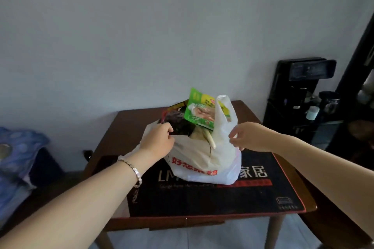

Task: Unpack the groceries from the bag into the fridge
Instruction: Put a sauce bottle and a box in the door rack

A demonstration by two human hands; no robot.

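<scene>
Wooden table point(249, 115) w/ black mat point(222, 198). White plastic bag point(202, 159) upright on mat, mouth up. Green packet point(202, 111) pokes out the top, long axis near-vertical. Left hand point(159, 139) grips bag's left rim; right hand point(245, 137) pinches its right side.

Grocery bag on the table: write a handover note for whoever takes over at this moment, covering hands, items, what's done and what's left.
Left hand: pinches the bag at its left rim, beside the dark packet.
Right hand: pinches the bag's right side.
Bag stands on the table, full: green packet on top, pale vegetable below it.
Done: no item lies outside the bag.
Left: lift out every item; the fridge is not in view.
</scene>
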